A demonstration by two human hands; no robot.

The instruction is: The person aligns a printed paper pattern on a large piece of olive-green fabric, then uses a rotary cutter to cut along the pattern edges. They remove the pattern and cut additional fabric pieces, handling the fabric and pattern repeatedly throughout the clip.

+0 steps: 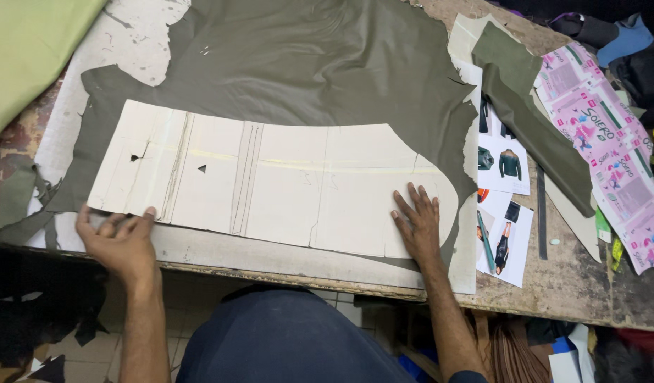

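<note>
On olive fabric [306,64]: cream card pattern [270,184], pencil-lined; left hand [121,241] pinching edge, right hand [418,223] flat, spread.

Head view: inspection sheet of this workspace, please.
Surface: worn wooden table, partly covered by white backing paper.
Job's things: cream card pattern lying flat on olive-green fabric.
Clutter: folded olive strip, pink printed sheets, garment pictures, dark ruler, light green cloth.
Hands: left hand at pattern's lower left corner; right hand pressed flat on pattern, fingers spread.
Cables: nothing seen.
Surroundings: tiled floor with dark fabric scraps; bags under table.
</note>
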